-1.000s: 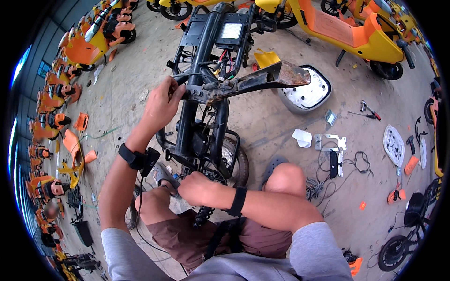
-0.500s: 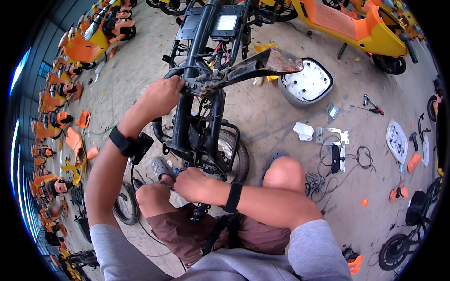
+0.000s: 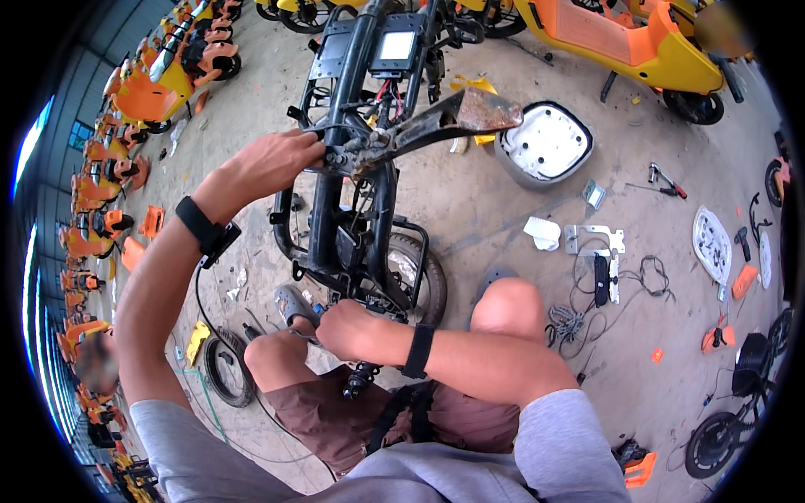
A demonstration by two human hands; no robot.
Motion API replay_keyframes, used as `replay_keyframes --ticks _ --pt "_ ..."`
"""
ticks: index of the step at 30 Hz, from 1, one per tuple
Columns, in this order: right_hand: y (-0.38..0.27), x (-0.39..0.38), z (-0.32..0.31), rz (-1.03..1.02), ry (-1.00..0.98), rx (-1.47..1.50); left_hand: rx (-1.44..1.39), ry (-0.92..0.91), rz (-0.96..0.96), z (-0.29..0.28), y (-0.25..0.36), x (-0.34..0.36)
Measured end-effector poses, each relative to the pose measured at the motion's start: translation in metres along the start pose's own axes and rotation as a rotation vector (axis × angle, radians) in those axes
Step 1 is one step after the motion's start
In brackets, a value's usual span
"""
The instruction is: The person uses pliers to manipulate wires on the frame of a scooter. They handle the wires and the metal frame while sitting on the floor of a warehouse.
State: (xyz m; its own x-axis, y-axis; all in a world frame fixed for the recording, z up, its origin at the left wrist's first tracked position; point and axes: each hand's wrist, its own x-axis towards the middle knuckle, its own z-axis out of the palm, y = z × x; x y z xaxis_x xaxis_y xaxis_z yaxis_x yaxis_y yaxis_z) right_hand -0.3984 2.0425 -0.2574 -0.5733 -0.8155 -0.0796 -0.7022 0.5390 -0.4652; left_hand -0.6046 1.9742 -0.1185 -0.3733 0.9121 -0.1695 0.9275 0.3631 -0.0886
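A stripped black scooter frame (image 3: 323,222) stands in front of me, with its rear wheel (image 3: 429,289) near my knees. My left hand (image 3: 281,159) is closed at the frame's left side, fingertips against a metal bracket (image 3: 337,159) with bolts. From that joint a rusty metal arm (image 3: 461,117) sticks out to the right. Low by the wheel, my right hand (image 3: 348,329) is closed in a fist; a thin dark end shows at its left, but what it grips is hidden. Below the fist hangs a black shock absorber (image 3: 360,380).
On the floor to the right lie a white-lined grey shell (image 3: 547,144), a ratchet (image 3: 667,180), a metal bracket plate (image 3: 599,239), cables (image 3: 570,323) and a drill (image 3: 742,243). A loose tyre (image 3: 228,369) lies left. Orange-yellow scooters (image 3: 620,42) stand around.
My left hand's fingers have straightened somewhat on the bracket, and its forearm and elbow have swung outward to the left. My right fist stays nearly where it was. The view has shifted slightly.
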Motion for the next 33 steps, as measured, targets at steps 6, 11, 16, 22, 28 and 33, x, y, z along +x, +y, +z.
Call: replay_keyframes --ticks 6,11,16,22,28,33 --pt "0.01 -0.005 0.006 -0.002 0.029 0.021 -0.306 -0.054 -0.342 0.004 0.01 0.0" --pt "0.004 -0.008 0.004 -0.002 0.004 0.01 -0.387 0.024 -0.525 0.023 0.012 0.0" --pt "0.002 -0.008 0.012 -0.006 0.06 -0.022 -0.293 0.052 -0.488 0.026 0.012 0.007" --pt "0.003 -0.006 0.016 -0.027 0.081 -0.028 -0.175 -0.039 -0.456 0.019 0.014 0.011" --pt "0.006 -0.001 0.013 -0.062 0.029 -0.013 -0.175 -0.074 -0.409 0.01 0.015 0.009" --pt "0.009 0.005 0.004 -0.049 0.041 0.121 -0.244 0.048 -0.539 -0.001 0.025 -0.022"
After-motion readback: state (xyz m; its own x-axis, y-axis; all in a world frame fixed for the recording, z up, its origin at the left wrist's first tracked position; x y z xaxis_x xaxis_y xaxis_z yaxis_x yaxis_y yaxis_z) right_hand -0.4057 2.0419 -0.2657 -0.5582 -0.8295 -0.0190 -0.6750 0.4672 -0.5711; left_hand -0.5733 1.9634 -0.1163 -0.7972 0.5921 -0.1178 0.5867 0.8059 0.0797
